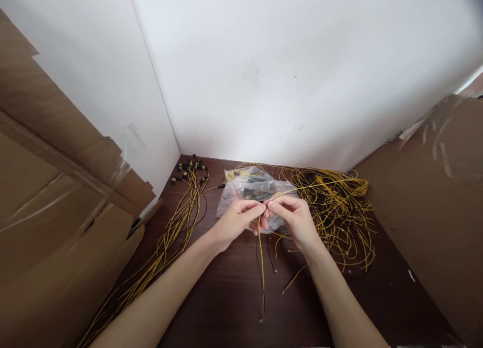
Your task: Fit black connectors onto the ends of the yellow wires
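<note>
My left hand [243, 217] and my right hand [290, 216] meet over the middle of the table, thumbs and fingertips pinched close together. Between them runs a yellow wire [262, 260]; one length hangs below the fingers with a dark wire beside it, and another stretches up to the right. A small dark piece shows at the fingertips, mostly hidden by them. Just behind the hands lies a clear plastic bag [230, 196] with dark and yellow parts inside.
A large tangle of yellow wires [339, 187] lies on the right of the dark wooden table [226, 308]. At left, a bundle of yellow wires [171, 232] ends in several black-and-yellow connectors [184, 175]. Cardboard [56, 227] stands on both sides, a white wall [287, 86] behind.
</note>
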